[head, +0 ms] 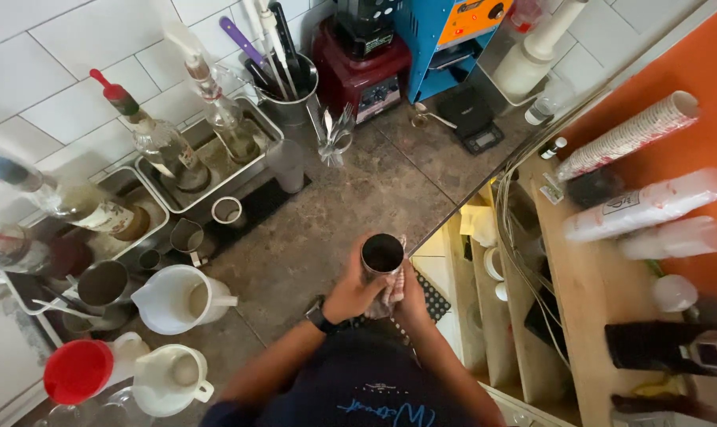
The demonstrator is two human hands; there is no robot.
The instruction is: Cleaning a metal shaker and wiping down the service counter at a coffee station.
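A metal cup (383,255) with a dark inside stands upright over the front edge of the stone counter (350,198). My left hand (352,291), with a black watch on its wrist, is wrapped around the cup's side. My right hand (410,291) presses a pale checked cloth (391,296) against the lower part of the cup. Both forearms come up from the bottom of the view, close together.
Two white pitchers (180,299) and a red-lidded jug (81,370) stand at the left. Metal trays (216,158) hold bottles with pourers. A utensil holder (287,87), a red blender base (362,67) and a small scale (473,119) line the back. Stacked cups (635,134) lie on wooden shelves at the right.
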